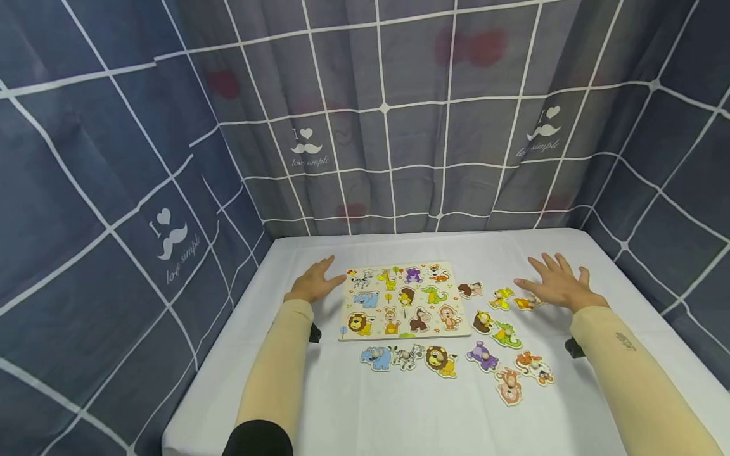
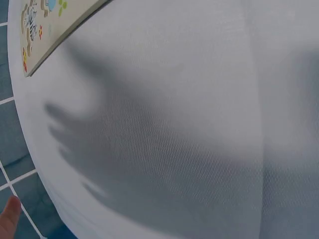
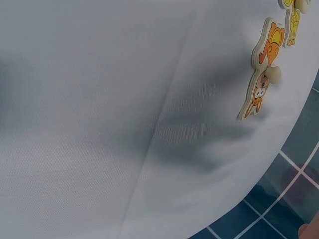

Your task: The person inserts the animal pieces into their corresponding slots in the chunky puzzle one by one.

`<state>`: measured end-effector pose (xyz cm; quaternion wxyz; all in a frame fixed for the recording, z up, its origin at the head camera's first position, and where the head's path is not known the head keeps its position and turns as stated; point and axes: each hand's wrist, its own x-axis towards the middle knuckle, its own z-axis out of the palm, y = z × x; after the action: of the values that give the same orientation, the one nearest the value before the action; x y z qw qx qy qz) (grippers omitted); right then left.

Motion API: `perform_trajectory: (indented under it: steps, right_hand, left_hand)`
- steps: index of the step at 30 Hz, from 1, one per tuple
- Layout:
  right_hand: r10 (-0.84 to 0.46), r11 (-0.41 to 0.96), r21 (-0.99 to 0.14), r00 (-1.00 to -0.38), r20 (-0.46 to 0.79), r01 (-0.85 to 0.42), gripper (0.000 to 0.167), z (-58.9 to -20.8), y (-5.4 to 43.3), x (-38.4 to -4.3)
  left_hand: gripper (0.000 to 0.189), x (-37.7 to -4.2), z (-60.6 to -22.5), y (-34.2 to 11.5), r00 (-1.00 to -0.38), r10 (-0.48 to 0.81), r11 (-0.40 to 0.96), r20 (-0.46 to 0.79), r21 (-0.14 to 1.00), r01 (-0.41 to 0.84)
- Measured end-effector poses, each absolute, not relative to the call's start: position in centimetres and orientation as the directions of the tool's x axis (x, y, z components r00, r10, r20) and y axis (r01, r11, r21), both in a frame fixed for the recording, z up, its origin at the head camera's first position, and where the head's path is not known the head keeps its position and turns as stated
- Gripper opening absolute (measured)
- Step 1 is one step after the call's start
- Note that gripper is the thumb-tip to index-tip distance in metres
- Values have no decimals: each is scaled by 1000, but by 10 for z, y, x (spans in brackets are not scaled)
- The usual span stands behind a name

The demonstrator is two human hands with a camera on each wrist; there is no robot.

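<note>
A wooden animal puzzle board (image 1: 406, 337) lies flat on the white table. Beside its left edge is my left hand (image 1: 312, 282), fingers spread, thumb pointing toward the zebra picture. My right hand (image 1: 557, 284) is spread over the table's right side, holding nothing. Nearest to it are the kangaroo piece (image 1: 527, 303) and the giraffe piece (image 1: 501, 298). In the right wrist view, a round wooden knob stands up from the kangaroo piece (image 3: 260, 89). The left wrist view catches a board corner (image 2: 65, 35), a fingertip (image 2: 10, 214) and the hand's shadow.
Below the board lie elephant (image 1: 376, 358), zebra (image 1: 407, 358) and lion (image 1: 441, 362) pieces. Right of it are crocodile (image 1: 506, 335), purple hippo (image 1: 483, 357), monkey (image 1: 509, 386) and several other pieces. Dark checked curtains (image 1: 416, 139) enclose the table's back and sides.
</note>
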<state>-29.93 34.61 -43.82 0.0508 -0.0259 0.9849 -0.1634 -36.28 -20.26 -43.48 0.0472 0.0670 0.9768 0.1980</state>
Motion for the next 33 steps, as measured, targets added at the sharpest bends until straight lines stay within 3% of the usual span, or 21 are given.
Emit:
perform_trajectory:
  steps: [16, 33]
  right_hand:
    - [-54, 945, -328, -990, -133, -7, 100, -441, 337, -305]
    - [-66, 950, -311, -991, -116, -27, 99, -446, 328, -305]
  left_hand:
    - [81, -359, -443, -198, -984, 158, 878, -87, 467, 100]
    - [82, -360, -454, -191, -978, 180, 878, -108, 467, 110]
